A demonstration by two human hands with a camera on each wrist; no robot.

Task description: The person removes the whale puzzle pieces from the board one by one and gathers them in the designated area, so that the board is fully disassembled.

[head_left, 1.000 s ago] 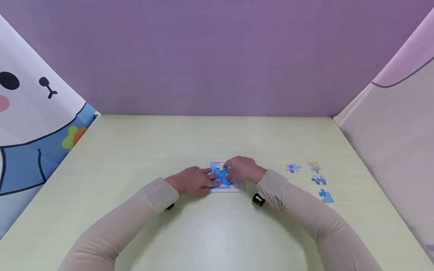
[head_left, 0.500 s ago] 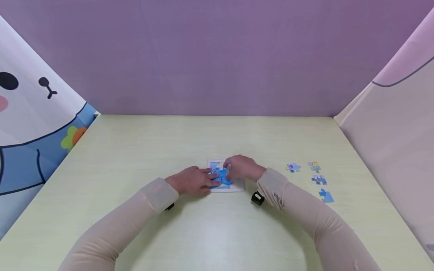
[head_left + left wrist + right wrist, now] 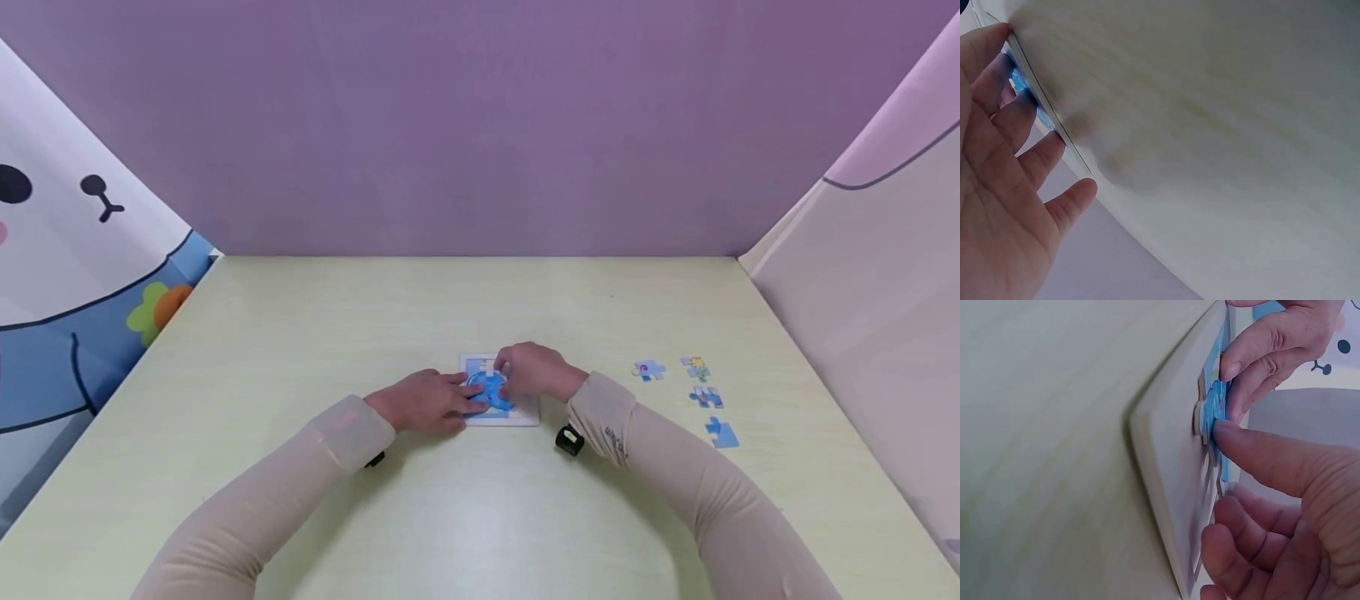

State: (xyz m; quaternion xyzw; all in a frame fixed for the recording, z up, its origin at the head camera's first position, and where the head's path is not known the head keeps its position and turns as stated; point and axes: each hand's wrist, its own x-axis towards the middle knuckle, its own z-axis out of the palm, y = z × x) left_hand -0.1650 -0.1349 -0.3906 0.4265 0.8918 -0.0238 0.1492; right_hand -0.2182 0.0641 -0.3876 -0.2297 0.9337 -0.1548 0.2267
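A white-framed puzzle board [image 3: 528,414] with a blue picture lies flat mid-table. My left hand [image 3: 426,402] rests on it from the left, fingers spread, fingertips on the picture. In the left wrist view those fingers [image 3: 1013,122] reach over the board's edge. From the right, my right hand [image 3: 536,372] bends over the board. The right wrist view has its thumb on a blue puzzle piece [image 3: 1207,409] that stands slightly proud of the board, while the other fingers [image 3: 1235,550] curl close to the board. Part of the picture is hidden under both hands.
Several loose puzzle pieces lie right of the board: one with a pink swirl [image 3: 649,371], one with a yellow sun [image 3: 697,368], a blue one [image 3: 707,398] and another blue one [image 3: 723,433]. A purple wall [image 3: 480,125] rises behind the table.
Both hands stay nearly in place on the board. The right wrist has shifted very slightly. The camera view has tilted a little.
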